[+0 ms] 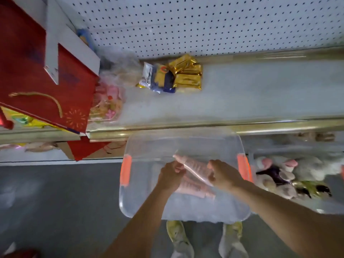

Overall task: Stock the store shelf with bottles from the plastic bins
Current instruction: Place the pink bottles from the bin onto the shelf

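Both hands, left hand [172,174] and right hand [222,175], grip one pink plastic bottle [193,167] above the clear plastic bin [149,146]; lift level toward the white shelf [260,94].

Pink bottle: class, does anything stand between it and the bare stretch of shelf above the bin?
Nothing visible does. Both hands, left and right, hold the pink bottle over the clear bin; the gold packets lie at the back of the shelf.
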`<action>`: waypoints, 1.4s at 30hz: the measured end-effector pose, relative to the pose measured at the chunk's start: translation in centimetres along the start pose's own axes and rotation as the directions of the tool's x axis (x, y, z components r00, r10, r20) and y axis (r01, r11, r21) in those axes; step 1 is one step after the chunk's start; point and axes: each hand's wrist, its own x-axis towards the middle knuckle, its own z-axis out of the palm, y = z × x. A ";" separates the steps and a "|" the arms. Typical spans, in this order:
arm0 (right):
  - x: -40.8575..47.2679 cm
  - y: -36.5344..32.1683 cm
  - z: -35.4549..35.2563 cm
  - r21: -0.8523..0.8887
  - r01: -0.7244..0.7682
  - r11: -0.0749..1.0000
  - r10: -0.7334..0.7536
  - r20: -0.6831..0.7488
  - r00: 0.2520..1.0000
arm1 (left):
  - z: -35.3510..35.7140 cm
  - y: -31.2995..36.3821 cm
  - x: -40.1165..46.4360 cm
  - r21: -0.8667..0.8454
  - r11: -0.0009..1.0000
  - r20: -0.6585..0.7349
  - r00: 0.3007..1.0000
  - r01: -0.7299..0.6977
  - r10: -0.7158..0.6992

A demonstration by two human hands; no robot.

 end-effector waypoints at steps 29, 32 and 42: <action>5.4 -0.1 3.7 0.728 -0.378 0.572 0.112 0.387 0.915 | 3.5 -2.0 7.8 -0.900 0.193 0.316 0.890 0.391 -0.329; 3.1 -1.2 1.8 0.823 -0.477 0.308 -0.068 0.519 0.852 | 1.6 -1.0 5.6 -0.902 0.182 0.339 0.904 0.391 -0.260; -4.9 -5.3 -4.6 0.907 -0.371 0.200 -0.233 0.411 0.881 | -8.0 4.2 -2.9 -0.765 0.644 -0.007 1.000 0.009 -0.023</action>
